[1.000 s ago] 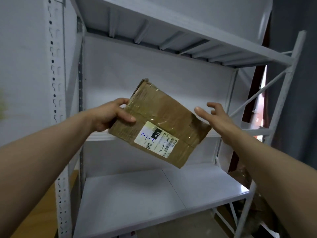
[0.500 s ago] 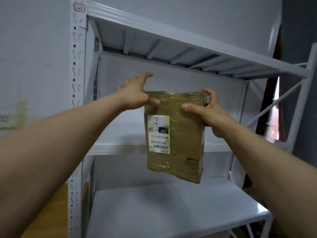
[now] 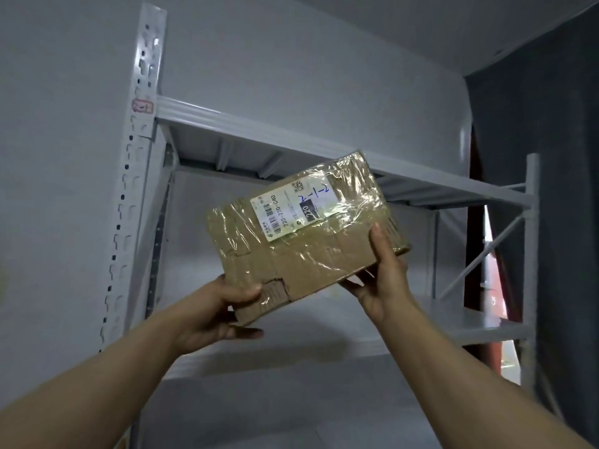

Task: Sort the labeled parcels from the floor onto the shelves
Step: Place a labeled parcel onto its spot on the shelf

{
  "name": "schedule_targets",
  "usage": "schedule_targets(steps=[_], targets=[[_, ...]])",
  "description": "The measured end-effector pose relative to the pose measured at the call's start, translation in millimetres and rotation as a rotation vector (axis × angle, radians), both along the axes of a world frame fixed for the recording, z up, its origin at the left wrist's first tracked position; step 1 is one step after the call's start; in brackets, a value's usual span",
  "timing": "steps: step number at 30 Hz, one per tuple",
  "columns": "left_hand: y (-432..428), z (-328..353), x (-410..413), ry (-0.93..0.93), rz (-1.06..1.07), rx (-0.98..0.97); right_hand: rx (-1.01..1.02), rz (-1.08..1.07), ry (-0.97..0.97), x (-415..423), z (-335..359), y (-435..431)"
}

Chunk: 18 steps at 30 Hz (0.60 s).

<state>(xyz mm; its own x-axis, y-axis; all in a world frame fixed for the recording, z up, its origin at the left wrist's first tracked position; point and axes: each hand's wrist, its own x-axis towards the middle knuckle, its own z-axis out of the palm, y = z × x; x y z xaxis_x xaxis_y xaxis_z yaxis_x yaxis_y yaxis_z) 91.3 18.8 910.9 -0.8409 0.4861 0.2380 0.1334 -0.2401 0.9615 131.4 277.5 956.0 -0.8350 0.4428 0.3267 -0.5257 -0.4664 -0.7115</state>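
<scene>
Taped cardboard parcel [image 3: 304, 241] held aloft near the top shelf [image 3: 259, 128], long axis rising rightward; fingers of the left hand [image 3: 214, 315] clamp its lower corner, the right hand [image 3: 385, 280] its near edge.

Room lies open beneath the upper shelf [image 3: 291, 137].

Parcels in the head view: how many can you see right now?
1. The parcel is held up in front of the shelves, the left hand gripping its lower left corner and the right hand its right edge. Any on the floor are out of view.
</scene>
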Motion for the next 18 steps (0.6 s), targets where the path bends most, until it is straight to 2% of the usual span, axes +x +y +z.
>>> schedule_targets(steps=[3,7,9,13,18], targets=[[-5,21,-3,0.042,0.086,0.123,0.076,-0.024,0.026,-5,9,-4],[-16,55,-2,0.159,0.202,0.165,0.163,-0.136,0.06,-11,26,-10],[-17,73,1,0.234,0.255,0.182,0.191,-0.256,0.102,-15,36,-12],[-8,111,3,0.34,0.383,0.335,0.391,-0.544,0.178,-18,59,-16],[16,152,-10,0.451,0.504,0.439,0.485,-0.664,0.251,-26,93,-10]])
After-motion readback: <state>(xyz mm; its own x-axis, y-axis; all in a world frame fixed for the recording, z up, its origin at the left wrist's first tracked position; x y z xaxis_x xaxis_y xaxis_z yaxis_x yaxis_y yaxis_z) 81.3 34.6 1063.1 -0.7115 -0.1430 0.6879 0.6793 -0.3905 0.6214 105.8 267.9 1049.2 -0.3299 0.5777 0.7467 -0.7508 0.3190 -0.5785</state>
